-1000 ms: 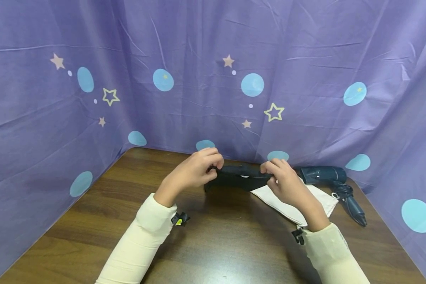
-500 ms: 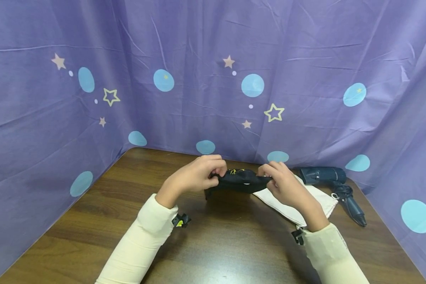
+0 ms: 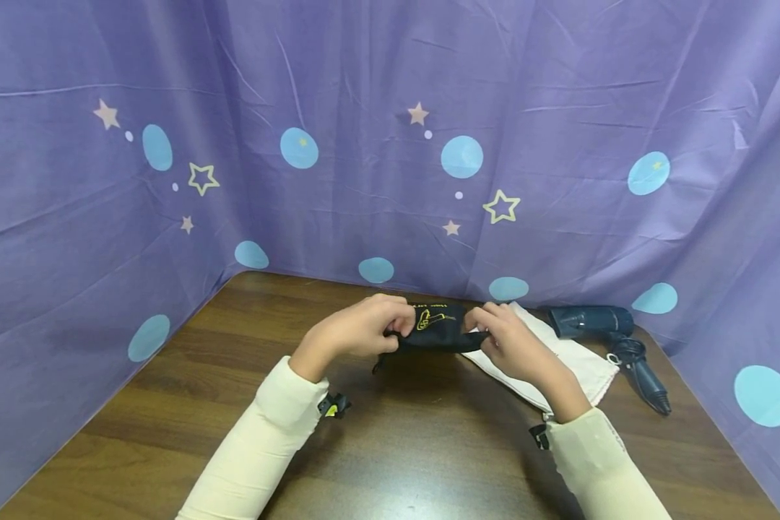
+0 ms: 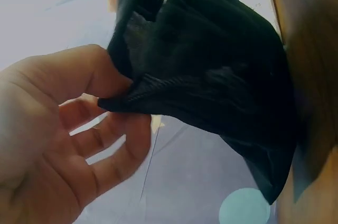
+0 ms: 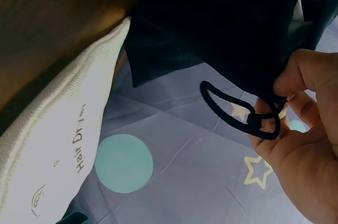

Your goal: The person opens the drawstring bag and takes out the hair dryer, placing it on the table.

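Note:
Both hands hold a black cloth drawstring bag [image 3: 438, 339] near the back of the table. A yellow print with a hair dryer outline shows on its far side in the head view. My left hand [image 3: 370, 325] pinches one edge of the opening between thumb and fingers; in the left wrist view the bag [image 4: 211, 55] hangs with its mouth partly spread. The opposite corner is pinched by my right hand [image 3: 513, 339]. Below those fingers, a knotted black cord loop [image 5: 227, 102] dangles in the right wrist view.
A white cloth pouch [image 3: 578, 361] lettered "Hair Dryer" lies flat at the right, partly behind the right hand. Beyond it rests a dark folding hair dryer [image 3: 591, 320] with its handle toward me. A purple curtain [image 3: 390, 144] hangs behind the wooden table [image 3: 390, 448].
The bag's top edge has come down and toward me, so the yellow print on its far side now shows. Both hands have lowered slightly and moved a little closer together.

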### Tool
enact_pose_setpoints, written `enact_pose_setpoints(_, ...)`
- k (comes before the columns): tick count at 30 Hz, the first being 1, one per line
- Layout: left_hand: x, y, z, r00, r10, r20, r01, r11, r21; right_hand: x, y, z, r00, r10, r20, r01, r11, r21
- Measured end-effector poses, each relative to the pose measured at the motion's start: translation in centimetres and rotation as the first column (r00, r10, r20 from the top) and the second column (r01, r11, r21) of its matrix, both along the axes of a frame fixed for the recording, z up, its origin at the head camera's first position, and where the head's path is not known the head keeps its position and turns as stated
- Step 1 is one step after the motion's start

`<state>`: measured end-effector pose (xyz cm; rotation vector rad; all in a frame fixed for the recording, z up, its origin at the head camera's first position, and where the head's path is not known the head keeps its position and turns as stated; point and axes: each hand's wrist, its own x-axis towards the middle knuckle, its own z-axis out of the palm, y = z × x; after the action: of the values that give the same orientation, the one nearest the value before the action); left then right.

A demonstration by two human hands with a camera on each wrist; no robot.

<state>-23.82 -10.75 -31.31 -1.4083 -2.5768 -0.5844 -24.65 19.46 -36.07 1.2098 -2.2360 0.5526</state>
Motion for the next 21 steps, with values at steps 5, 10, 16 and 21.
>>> enact_pose_setpoints(5, 0.0, 0.7, -0.7, 0.998, -0.01, 0.058, 0.014, 0.998, -0.065, 0.0, -0.2, -0.3, 0.999, -0.014, 0.046, 0.011, 0.998, 0.068)
enact_pose_setpoints(10, 0.0, 1.7, -1.7, 0.994, 0.0, 0.112, 0.017, 0.989, -0.148, 0.3, -0.6, -0.6, 0.982, -0.003, 0.187, -0.03, 0.985, 0.171)
enact_pose_setpoints(16, 0.5, 2.9, -3.0, 0.973, 0.03, 0.23, 0.031, 0.966, -0.257, 1.1, -1.4, -1.1, 0.925, -0.003, 0.379, -0.108, 0.957, 0.271)
enact_pose_setpoints(21, 0.8, 3.4, -3.5, 0.964, 0.08, 0.254, 0.009, 0.944, -0.33, 1.5, -1.7, -1.3, 0.873, -0.047, 0.486, -0.127, 0.939, 0.32)
